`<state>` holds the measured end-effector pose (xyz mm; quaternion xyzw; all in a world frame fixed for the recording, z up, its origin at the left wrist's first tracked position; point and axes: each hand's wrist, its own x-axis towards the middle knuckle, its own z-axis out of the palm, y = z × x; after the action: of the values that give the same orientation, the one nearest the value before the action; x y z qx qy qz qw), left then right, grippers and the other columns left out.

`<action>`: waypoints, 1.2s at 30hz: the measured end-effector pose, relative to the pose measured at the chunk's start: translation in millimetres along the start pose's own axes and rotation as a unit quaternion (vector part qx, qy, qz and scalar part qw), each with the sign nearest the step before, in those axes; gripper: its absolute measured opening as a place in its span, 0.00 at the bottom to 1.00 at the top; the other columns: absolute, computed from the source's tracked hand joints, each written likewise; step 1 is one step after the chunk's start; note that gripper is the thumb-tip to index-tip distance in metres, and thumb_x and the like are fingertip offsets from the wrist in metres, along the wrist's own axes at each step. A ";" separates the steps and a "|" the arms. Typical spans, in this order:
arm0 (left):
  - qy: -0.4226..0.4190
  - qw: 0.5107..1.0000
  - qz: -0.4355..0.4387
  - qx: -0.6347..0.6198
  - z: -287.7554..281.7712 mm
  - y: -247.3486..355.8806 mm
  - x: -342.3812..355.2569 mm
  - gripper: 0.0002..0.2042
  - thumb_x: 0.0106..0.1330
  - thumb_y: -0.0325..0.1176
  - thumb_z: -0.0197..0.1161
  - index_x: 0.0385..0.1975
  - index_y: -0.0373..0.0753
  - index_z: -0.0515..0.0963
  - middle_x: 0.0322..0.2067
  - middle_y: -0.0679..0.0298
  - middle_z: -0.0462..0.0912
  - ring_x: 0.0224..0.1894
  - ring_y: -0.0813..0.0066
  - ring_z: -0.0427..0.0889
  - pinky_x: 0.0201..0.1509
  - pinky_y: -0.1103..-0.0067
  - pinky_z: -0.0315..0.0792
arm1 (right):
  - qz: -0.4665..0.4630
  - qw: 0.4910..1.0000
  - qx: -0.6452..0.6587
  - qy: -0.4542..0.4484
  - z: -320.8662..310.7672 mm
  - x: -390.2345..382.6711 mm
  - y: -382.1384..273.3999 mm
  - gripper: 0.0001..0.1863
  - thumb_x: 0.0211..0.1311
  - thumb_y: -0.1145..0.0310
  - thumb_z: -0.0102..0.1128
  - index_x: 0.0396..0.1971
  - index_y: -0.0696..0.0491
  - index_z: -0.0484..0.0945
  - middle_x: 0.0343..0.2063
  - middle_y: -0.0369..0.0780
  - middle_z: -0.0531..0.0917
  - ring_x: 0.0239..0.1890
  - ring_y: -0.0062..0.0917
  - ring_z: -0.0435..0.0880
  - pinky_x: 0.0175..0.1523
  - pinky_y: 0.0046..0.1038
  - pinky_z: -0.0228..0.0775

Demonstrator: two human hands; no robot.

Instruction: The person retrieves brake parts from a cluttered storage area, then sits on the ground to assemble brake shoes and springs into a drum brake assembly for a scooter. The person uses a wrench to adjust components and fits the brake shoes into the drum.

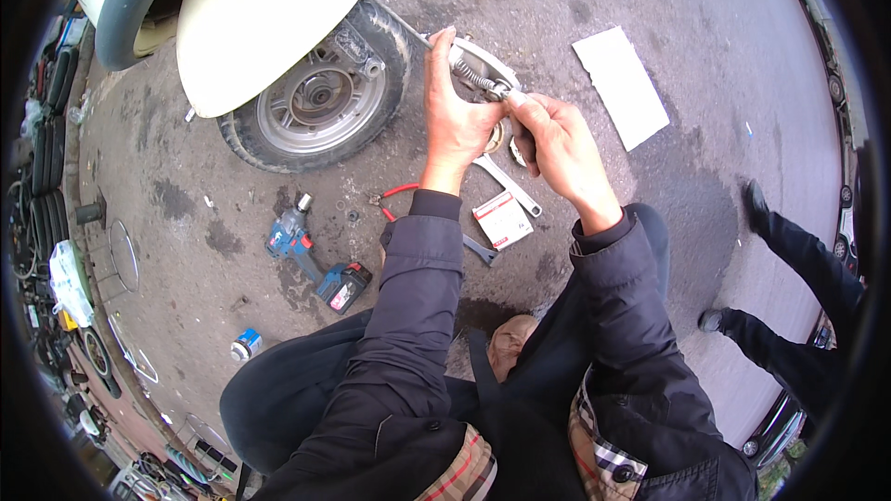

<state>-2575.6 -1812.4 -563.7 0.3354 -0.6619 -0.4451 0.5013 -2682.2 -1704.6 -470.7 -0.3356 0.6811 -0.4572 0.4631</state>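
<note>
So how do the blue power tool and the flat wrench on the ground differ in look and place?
The blue power tool is bulky, blue and black with a red-marked battery; the flat wrench is slim bare metal. The power tool lies left of the left hand, the wrench just below both hands, by the right hand. Both lie untouched on the asphalt.

The single head view looks steeply down from the person's head, close above both raised hands, onto the pavement (705, 28) around a scooter wheel (320, 97).
</note>
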 end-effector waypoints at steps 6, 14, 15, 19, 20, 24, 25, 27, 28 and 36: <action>0.011 0.999 0.021 0.045 -0.9 -1.2 -4.0 0.51 0.45 0.33 0.86 0.73 0.35 0.64 0.68 0.48 0.71 0.71 0.51 0.70 0.77 0.62 0.63 | -0.064 0.961 -0.249 0.097 7.9 9.9 2.1 0.22 0.80 0.56 0.58 0.31 0.60 0.80 0.21 0.48 0.83 0.26 0.40 0.87 0.35 0.38 0.75; 0.019 0.998 0.026 0.054 -0.6 -10.0 -4.0 0.52 0.42 0.31 0.86 0.72 0.36 0.64 0.69 0.49 0.70 0.72 0.50 0.69 0.77 0.61 0.63 | -0.135 0.975 -0.122 0.130 13.6 4.9 10.4 0.10 0.64 0.76 0.69 0.43 0.61 0.81 0.39 0.50 0.86 0.36 0.43 0.88 0.43 0.38 0.80; 0.020 0.999 0.025 0.043 0.3 -10.3 -4.4 0.52 0.42 0.31 0.85 0.72 0.36 0.65 0.69 0.50 0.70 0.72 0.50 0.69 0.77 0.61 0.63 | -0.170 0.964 -0.152 0.135 12.6 5.6 11.7 0.11 0.63 0.76 0.69 0.44 0.60 0.81 0.41 0.49 0.86 0.40 0.42 0.87 0.46 0.38 0.79; 0.018 0.998 0.024 0.055 0.8 -10.9 -2.7 0.52 0.41 0.30 0.84 0.73 0.36 0.63 0.68 0.45 0.68 0.71 0.44 0.69 0.73 0.58 0.67 | -0.320 0.921 -0.205 0.082 7.7 6.6 14.1 0.15 0.59 0.75 0.71 0.46 0.57 0.83 0.48 0.47 0.86 0.53 0.41 0.84 0.58 0.39 0.76; 0.011 0.999 0.013 0.052 -0.4 -11.1 -2.7 0.53 0.40 0.30 0.84 0.73 0.36 0.63 0.68 0.45 0.68 0.71 0.44 0.69 0.73 0.58 0.67 | -0.356 0.910 -0.202 0.058 5.8 5.0 13.8 0.16 0.58 0.74 0.72 0.47 0.57 0.84 0.49 0.46 0.86 0.56 0.42 0.82 0.61 0.40 0.74; 0.006 0.998 0.005 0.061 -1.3 -11.8 -2.5 0.54 0.39 0.29 0.84 0.73 0.36 0.63 0.68 0.45 0.68 0.71 0.44 0.69 0.73 0.58 0.67 | -0.219 0.928 -0.281 0.109 -0.6 1.9 9.9 0.21 0.57 0.68 0.77 0.50 0.57 0.85 0.56 0.44 0.84 0.63 0.40 0.80 0.69 0.38 0.69; 0.010 0.998 0.012 0.066 -1.0 -12.1 -2.7 0.53 0.40 0.31 0.84 0.73 0.36 0.63 0.67 0.46 0.69 0.71 0.46 0.70 0.74 0.59 0.67 | -0.269 0.916 -0.281 0.096 -2.1 0.7 9.1 0.23 0.58 0.66 0.78 0.52 0.56 0.85 0.57 0.45 0.84 0.64 0.40 0.79 0.70 0.39 0.69; 0.015 0.997 0.016 0.073 -0.6 -12.5 -3.5 0.52 0.43 0.35 0.86 0.73 0.36 0.64 0.67 0.49 0.71 0.69 0.52 0.72 0.74 0.61 0.66 | -0.291 0.918 -0.252 0.093 -2.0 -0.3 9.3 0.23 0.59 0.65 0.78 0.52 0.57 0.85 0.57 0.45 0.84 0.64 0.39 0.79 0.70 0.39 0.69; 0.014 0.997 0.018 0.078 -0.7 -12.7 -4.3 0.53 0.43 0.36 0.86 0.72 0.36 0.64 0.66 0.50 0.71 0.69 0.51 0.72 0.73 0.61 0.66 | -0.291 0.922 -0.236 0.096 -2.4 -0.1 10.0 0.23 0.59 0.64 0.78 0.52 0.57 0.85 0.57 0.45 0.84 0.64 0.39 0.79 0.70 0.39 0.69; 0.008 0.998 0.017 0.053 -2.3 -11.0 -3.8 0.52 0.42 0.30 0.84 0.73 0.36 0.64 0.66 0.44 0.69 0.70 0.42 0.70 0.72 0.57 0.68 | -0.279 0.927 -0.216 0.124 -0.8 7.0 20.9 0.18 0.66 0.65 0.74 0.53 0.55 0.86 0.52 0.41 0.83 0.54 0.30 0.82 0.60 0.32 0.74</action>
<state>-2572.3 -1813.7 -575.0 0.3535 -0.6863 -0.3983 0.4954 -2686.1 -1703.1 -492.3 -0.5447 0.6944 -0.4474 0.1446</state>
